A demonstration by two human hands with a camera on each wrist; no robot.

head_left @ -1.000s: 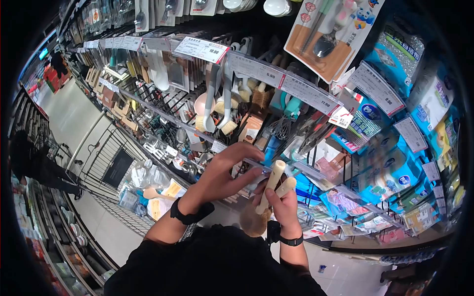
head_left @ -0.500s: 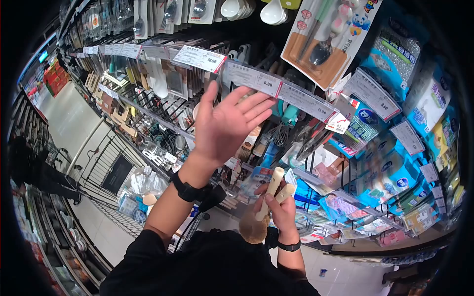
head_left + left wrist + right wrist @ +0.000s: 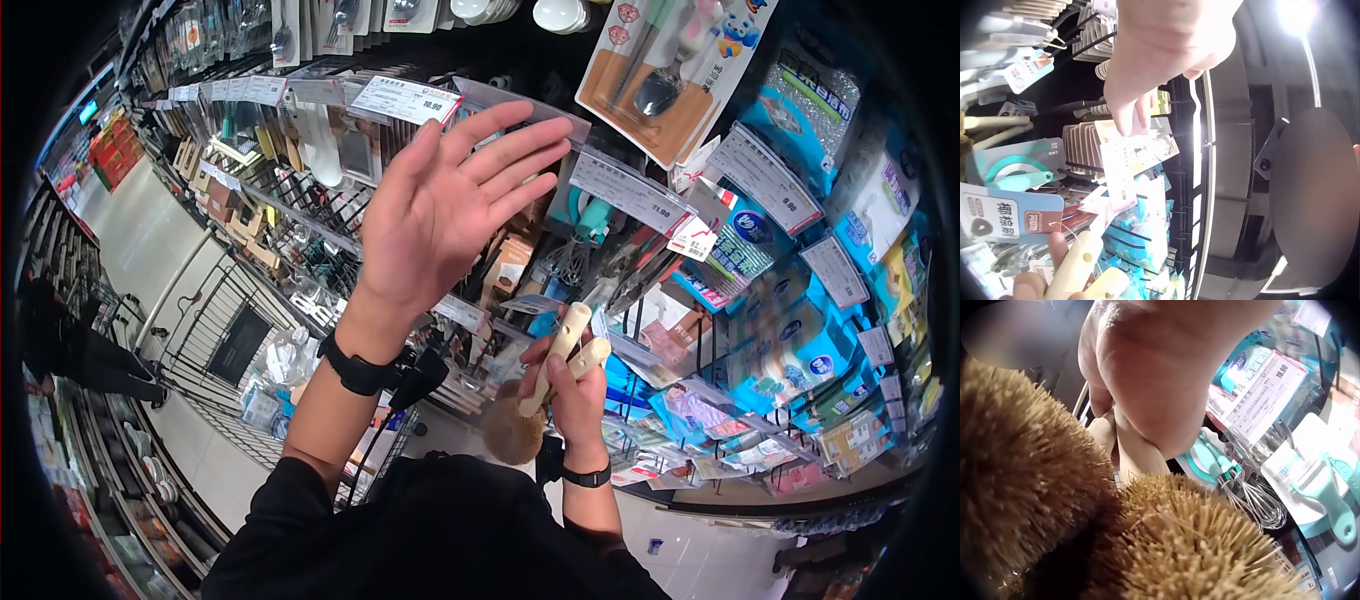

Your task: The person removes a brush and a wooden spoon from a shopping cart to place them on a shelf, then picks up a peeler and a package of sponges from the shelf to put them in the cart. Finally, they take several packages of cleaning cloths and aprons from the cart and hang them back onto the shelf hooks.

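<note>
My right hand grips two brushes by their pale wooden handles, with the round brown bristle heads toward my body. Up close in the right wrist view, the coarse bristles fill the lower part. A printed card tag hangs by a string from one handle in the left wrist view. My left hand is raised at the shelf front, palm showing and fingers straight. Its fingertips overlap a clear price-label strip, which tilts upward. The hand hides part of the hanging goods behind it.
Beside the strip is another price label, with a carded spoon set above. Whisks and a teal peeler hang near the right hand. A shopping cart holding goods stands at left; a person in dark clothes is beyond it.
My left hand has gone from beside the brushes up to the price labels, its fingers straightening. The label strip there now tilts up. My right hand keeps the brushes, with a slight shift.
</note>
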